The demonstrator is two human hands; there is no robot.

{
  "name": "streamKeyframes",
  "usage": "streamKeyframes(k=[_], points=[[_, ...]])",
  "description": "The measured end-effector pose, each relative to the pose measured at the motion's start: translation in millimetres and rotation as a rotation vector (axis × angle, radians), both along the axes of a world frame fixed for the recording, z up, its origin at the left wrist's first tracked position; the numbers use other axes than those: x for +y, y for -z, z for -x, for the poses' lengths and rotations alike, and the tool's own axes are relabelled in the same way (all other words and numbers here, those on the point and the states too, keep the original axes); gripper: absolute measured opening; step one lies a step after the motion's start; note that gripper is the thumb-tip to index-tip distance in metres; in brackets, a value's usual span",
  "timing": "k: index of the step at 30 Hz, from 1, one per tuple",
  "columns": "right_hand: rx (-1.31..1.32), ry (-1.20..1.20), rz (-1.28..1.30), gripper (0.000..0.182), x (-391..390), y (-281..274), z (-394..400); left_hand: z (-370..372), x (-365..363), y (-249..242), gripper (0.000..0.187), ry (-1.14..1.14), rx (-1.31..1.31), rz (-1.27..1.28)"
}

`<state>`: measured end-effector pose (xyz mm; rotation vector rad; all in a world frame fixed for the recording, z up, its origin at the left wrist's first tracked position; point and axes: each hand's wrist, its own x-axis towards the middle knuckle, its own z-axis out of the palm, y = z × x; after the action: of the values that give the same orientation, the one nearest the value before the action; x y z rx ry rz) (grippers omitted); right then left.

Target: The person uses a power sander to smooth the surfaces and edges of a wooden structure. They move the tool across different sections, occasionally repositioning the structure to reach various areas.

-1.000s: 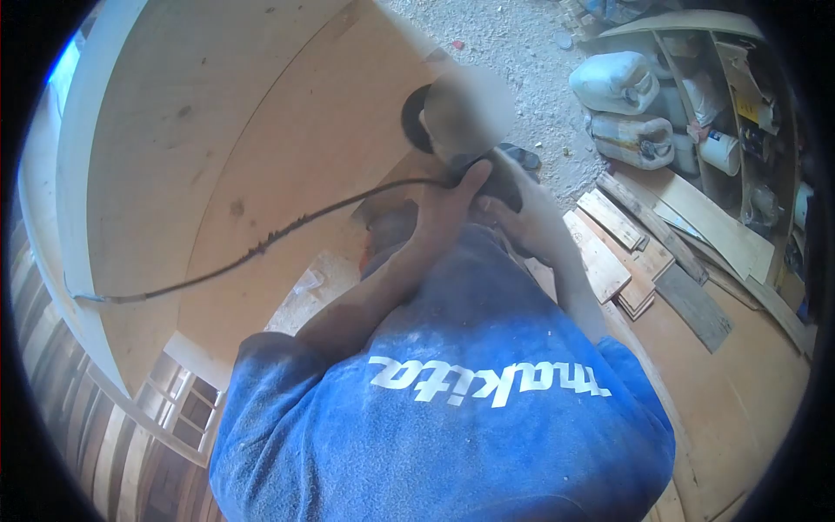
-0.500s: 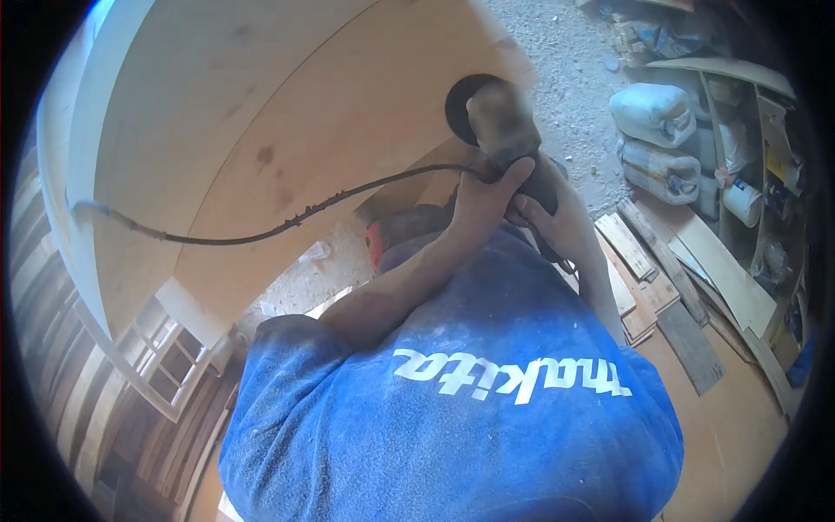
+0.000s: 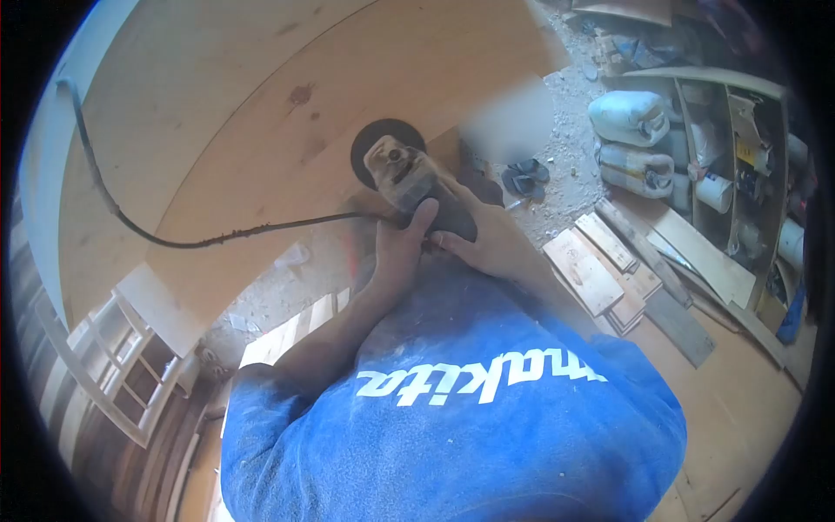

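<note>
An angle grinder (image 3: 407, 181) with a dusty pale head and a dark body lies between my two hands. Its round black disc (image 3: 363, 150) rests on or just over a large wooden panel (image 3: 252, 148); contact cannot be made out. My left hand (image 3: 402, 248) is closed round the near left side of the body, thumb on top. From the right, my right hand (image 3: 478, 233) wraps the same body, its thumb close to the left one. A dark power cord (image 3: 209, 242) runs from the tool leftward across the panel. The undersides of both hands are hidden.
Two white jerrycans (image 3: 631, 117) stand by a cluttered shelf (image 3: 739, 113) at the right. Loose boards (image 3: 587, 274) lie stacked below them. A pair of sandals (image 3: 524, 178) sits on the gritty floor. At lower left are a white wooden frame (image 3: 130, 374) and stacked planks.
Both hands and the grinder have moved left and toward me over the panel. The view has also shifted, so the sandals now show. The grip looks the same.
</note>
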<state>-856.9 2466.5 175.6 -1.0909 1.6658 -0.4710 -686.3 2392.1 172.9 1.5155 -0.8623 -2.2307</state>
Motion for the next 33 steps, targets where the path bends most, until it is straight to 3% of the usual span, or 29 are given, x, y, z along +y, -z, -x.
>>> streamKeyframes(k=[3,10,13,16,19,22,24,27,32,33], points=[[0.004,-0.062,-0.019,0.089,-17,-9,-1,-3,5,12,0.038,-0.153,0.035,0.134],[0.004,0.098,0.004,0.086,-28,-28,56,64,-15,24,0.041,-0.141,0.073,0.144],[0.028,0.136,-0.033,0.085,-37,-48,65,77,-27,13,0.041,-0.028,0.077,0.001],[0.027,0.211,-0.017,0.079,-34,-52,68,96,-25,14,0.042,-0.057,0.176,0.018],[-0.082,0.353,0.031,0.072,-21,-40,87,128,-36,19,0.045,-0.043,0.133,0.206],[0.058,0.426,-0.002,0.072,-15,-30,102,152,-47,16,0.047,0.118,0.249,-0.009],[-0.071,0.529,0.014,0.071,-17,-31,104,157,-53,10,0.047,0.122,0.224,-0.040],[-0.172,0.423,0.052,0.076,-14,-9,102,139,-51,10,0.048,0.060,0.198,0.001],[-0.289,0.198,0.104,0.084,-30,7,29,33,-42,2,0.054,-0.197,0.149,0.091],[-0.301,0.144,0.071,0.086,-31,11,10,4,-43,-4,0.055,-0.120,0.061,0.060]])
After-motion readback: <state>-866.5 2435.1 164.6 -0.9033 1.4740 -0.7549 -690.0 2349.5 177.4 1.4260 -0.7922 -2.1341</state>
